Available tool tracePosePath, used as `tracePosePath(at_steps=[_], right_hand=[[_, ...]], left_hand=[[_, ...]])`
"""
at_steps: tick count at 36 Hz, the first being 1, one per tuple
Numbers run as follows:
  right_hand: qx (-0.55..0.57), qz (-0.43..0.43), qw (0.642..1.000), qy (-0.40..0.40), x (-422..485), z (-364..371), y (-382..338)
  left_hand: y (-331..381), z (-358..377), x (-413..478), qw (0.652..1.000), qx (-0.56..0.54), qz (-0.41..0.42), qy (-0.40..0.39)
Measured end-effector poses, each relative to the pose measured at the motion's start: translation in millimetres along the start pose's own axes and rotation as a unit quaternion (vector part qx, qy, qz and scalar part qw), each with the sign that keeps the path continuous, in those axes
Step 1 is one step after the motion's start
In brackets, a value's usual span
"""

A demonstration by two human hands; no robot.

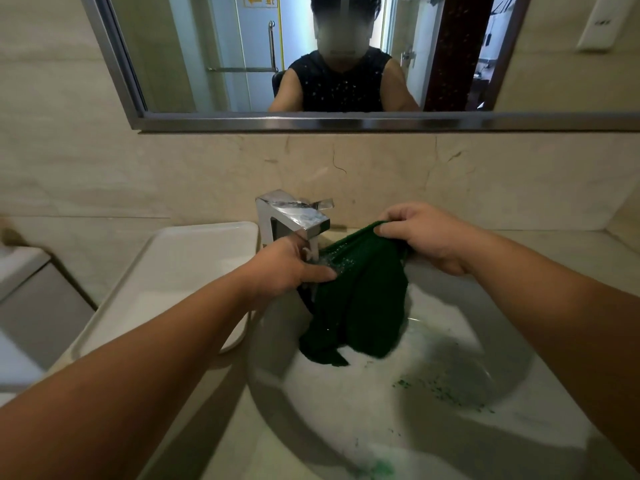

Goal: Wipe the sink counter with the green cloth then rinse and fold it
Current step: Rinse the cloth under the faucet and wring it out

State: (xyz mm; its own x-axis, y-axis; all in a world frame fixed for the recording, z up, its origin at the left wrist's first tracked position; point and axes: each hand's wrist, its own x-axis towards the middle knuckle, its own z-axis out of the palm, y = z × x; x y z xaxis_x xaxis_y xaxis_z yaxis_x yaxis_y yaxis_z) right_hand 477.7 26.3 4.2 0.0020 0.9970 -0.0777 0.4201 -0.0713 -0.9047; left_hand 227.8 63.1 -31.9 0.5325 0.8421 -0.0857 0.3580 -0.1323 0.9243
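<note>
I am holding the green cloth (360, 306) over the sink (433, 393), under the water running from the faucet (294, 216). My left hand (291, 268) is pinching its near left edge, and my right hand (422, 237) is gripping its far right corner. The rest is hanging down into the basin between them.

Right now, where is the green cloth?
The green cloth hangs in the middle of the head view, over the sink basin, just under the running faucet. The left hand and right hand hold its top edge.
</note>
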Motion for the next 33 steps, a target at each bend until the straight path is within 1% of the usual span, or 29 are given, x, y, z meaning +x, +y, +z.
tracePosePath(at_steps=[5,7,11,14,17,19,21,24,28,33], right_hand=[[-0.018,-0.022,0.998,0.052,-10.6,-15.7,-6.0],[-0.013,-0.026,0.997,0.070,-16.4,-24.8,-9.8],[-0.026,-0.038,0.992,0.114,-29.4,-44.1,-16.8],[-0.018,-0.044,0.985,0.165,-34.4,-57.0,-21.7],[0.018,-0.035,0.977,0.209,-40.9,-66.7,-28.2],[0.016,-0.032,0.974,0.222,-43.1,-66.5,-29.0],[0.004,-0.027,0.975,0.220,-42.2,-61.2,-27.9],[0.005,-0.005,0.981,0.194,-37.6,-47.9,-27.3],[-0.005,0.010,0.986,0.165,-29.7,-22.8,-23.9],[0.019,0.048,0.993,0.108,-22.7,16.9,-20.2]], left_hand=[[1.6,-0.2,-1.4,0.993,0.106,-0.048,-0.036],[2.0,0.7,-2.9,0.992,0.102,-0.060,-0.037],[11.6,1.5,-9.1,0.995,0.066,-0.052,-0.046],[17.8,0.4,-13.3,0.993,0.087,-0.050,-0.064],[20.4,-0.8,-18.3,0.990,0.111,-0.064,-0.055],[21.3,-0.5,-20.7,0.990,0.109,-0.071,-0.047],[23.0,1.1,-22.0,0.990,0.117,-0.073,-0.030],[23.1,3.6,-22.7,0.991,0.103,-0.078,0.019],[21.2,3.7,-27.7,0.993,0.033,-0.081,0.079],[20.8,-2.6,-32.1,0.985,-0.074,-0.099,0.122]])
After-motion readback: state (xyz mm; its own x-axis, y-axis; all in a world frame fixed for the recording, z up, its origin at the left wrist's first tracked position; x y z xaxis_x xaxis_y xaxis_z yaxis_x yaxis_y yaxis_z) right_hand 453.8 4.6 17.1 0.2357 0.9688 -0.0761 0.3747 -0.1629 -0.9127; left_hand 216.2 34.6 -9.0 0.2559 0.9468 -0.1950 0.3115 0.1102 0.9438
